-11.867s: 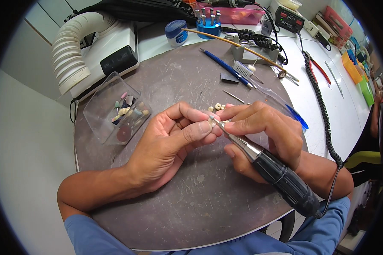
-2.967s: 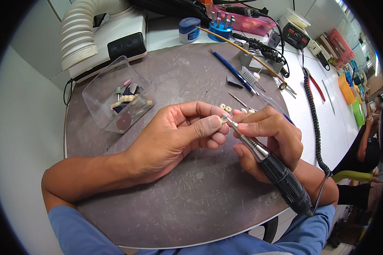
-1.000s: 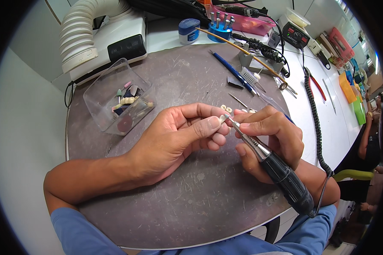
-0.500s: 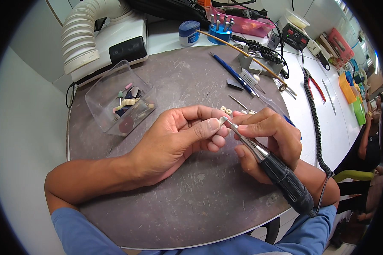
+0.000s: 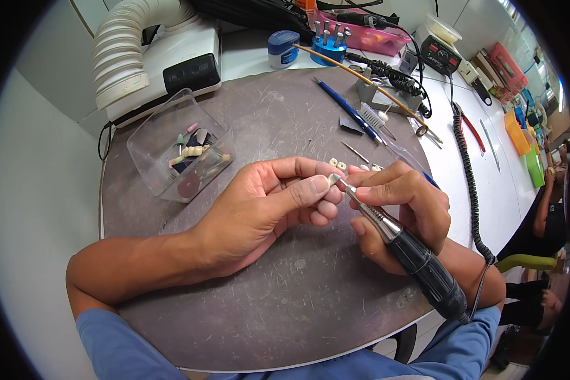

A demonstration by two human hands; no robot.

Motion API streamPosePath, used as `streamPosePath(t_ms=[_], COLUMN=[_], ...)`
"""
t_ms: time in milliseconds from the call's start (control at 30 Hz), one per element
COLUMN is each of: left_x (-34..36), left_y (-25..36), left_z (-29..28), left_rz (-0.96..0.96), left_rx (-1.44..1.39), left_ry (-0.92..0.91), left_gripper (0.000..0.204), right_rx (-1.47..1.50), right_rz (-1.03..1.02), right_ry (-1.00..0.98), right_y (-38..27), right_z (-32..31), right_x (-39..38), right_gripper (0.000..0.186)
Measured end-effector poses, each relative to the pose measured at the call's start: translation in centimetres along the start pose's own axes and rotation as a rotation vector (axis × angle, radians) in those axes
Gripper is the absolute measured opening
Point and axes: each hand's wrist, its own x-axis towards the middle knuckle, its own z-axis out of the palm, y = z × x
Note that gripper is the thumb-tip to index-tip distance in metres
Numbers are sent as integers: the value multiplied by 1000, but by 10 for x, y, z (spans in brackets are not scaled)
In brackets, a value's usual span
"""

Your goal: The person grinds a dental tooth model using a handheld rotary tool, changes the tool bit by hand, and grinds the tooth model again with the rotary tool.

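Observation:
Between the thumb and fingers of my left hand (image 5: 272, 199) is a small whitish dental crown (image 5: 334, 180), mostly hidden by the fingertips. My right hand (image 5: 405, 206) grips a rotary handpiece (image 5: 418, 259) with a black body and a silver nose. Its tip meets the crown or lies very close to it; the contact is too small to make out. Just beyond the fingers, several small cream tooth pieces (image 5: 337, 164) lie on the grey-brown mat (image 5: 285, 297). A thin pointed metal tool (image 5: 356, 152) rests behind them.
At left stands a clear plastic box (image 5: 164, 158) with burs and a tooth-coloured bridge. Behind it is a white unit with a ribbed hose (image 5: 117, 57). A blue pen-like tool (image 5: 345, 104), a brush (image 5: 370, 117), a long wooden stick (image 5: 361, 79) and a coiled cord (image 5: 465, 171) lie at right.
Almost nothing differs. Both hands keep their hold on the crown and handpiece, with only a tiny shift at the fingertips. The view has moved very slightly.

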Motion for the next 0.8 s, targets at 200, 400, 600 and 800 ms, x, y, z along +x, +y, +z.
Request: streamPosePath(t_ms=[200, 400, 600, 800], left_x=[0, 0, 0, 0], left_y=[0, 0, -1, 0], left_z=[0, 0, 0, 0], left_rz=[-10, -11, 2, 5], left_rx=[8, 1, -2, -3], left_ry=[-5, -6, 2, -9], left_gripper=[28, 27, 26, 27], right_rx=[-6, 12, 7, 11], right_rz=[3, 9, -9, -5], right_ry=[-5, -12, 17, 4], right_y=[-1, 0, 1, 0], right_z=[0, -1, -1, 0], right_x=[0, 0, 0, 0], right_gripper=[29, 29, 29, 30])
